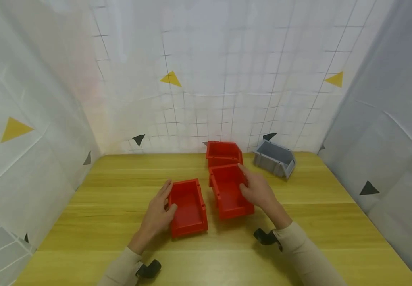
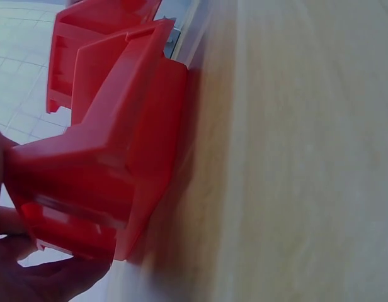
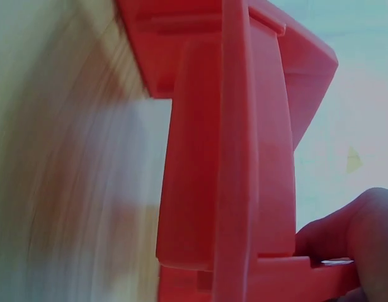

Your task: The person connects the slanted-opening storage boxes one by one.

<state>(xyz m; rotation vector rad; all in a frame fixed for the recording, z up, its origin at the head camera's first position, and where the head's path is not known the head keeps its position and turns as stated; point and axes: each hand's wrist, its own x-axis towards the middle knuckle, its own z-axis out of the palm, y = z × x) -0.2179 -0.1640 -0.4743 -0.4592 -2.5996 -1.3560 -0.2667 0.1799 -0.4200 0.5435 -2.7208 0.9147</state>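
Observation:
Two open red plastic storage bins stand side by side in the head view, one per hand. My left hand [image 1: 156, 214] grips the left bin [image 1: 188, 229] by its left wall, thumb inside and fingers outside. By its right wall, my right hand [image 1: 259, 190] holds the right bin [image 1: 236, 212], thumb over the inside. In the left wrist view the fingers [image 2: 62, 277] curl under the near end of the left bin [image 2: 112, 163]. The right wrist view has the right bin [image 3: 235, 157] tilted, with the hand [image 3: 370, 233] at its edge.
A third red bin [image 1: 224, 162] sits right behind the right bin, which overlaps it in the head view. To its right, a grey bin [image 1: 268, 163] stands near the back edge of the wooden table [image 1: 120, 206]. White sheeting [image 1: 206, 111] encloses the back and sides.

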